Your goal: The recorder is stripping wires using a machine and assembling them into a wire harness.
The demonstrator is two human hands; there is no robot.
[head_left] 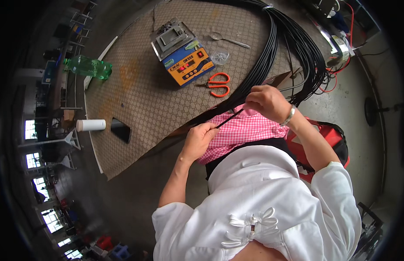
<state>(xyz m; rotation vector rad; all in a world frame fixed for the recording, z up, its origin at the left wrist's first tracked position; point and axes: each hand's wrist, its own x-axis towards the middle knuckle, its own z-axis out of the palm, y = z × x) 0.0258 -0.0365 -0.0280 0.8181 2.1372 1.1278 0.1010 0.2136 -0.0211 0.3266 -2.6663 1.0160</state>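
Pinching: black cable (229, 119), slanting up rightward between left hand (197, 141) and right hand (270, 104), just above pink checked cloth (245, 130).
Left grip: closed with thumb and fingers on the lower stretch, probably to steady it.
Right grip: clamped with fingertips on the upper stretch, seemingly to keep it straight; exact finger placement partly hidden.
Cable bundle (263, 56): lying along the near edge of the table (141, 100) and curving off to the right, likely to be within arm's reach.
Orange-handled scissors (209, 85): resting beside the bundle, presumably handy there.
Blue-and-orange box (191, 67): placed beyond the scissors, with lit red display.
Phone (120, 130), white flask (91, 125), green bottle (89, 67): set toward the table's left side, perhaps to be out of the way.
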